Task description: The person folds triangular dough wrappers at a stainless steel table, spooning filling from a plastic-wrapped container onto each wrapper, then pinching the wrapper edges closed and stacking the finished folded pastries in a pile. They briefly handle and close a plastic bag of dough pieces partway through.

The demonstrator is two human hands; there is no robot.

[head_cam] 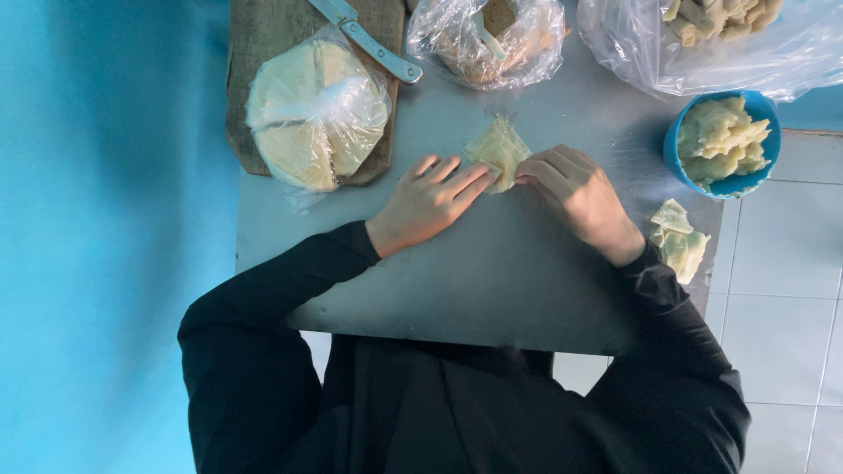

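Pale dough wrapper (497, 151) is being folded on the grey worktop (492, 281).
It lies between the hands: the left hand (428, 200) presses flat, open fingers on its lower edge, and the right hand (580, 195) pinches its right corner with curled fingers. Folded pieces (678, 239) lie to the right, more fill the blue bowl (760, 167); a bagged stack (314, 114) of wrappers remains.
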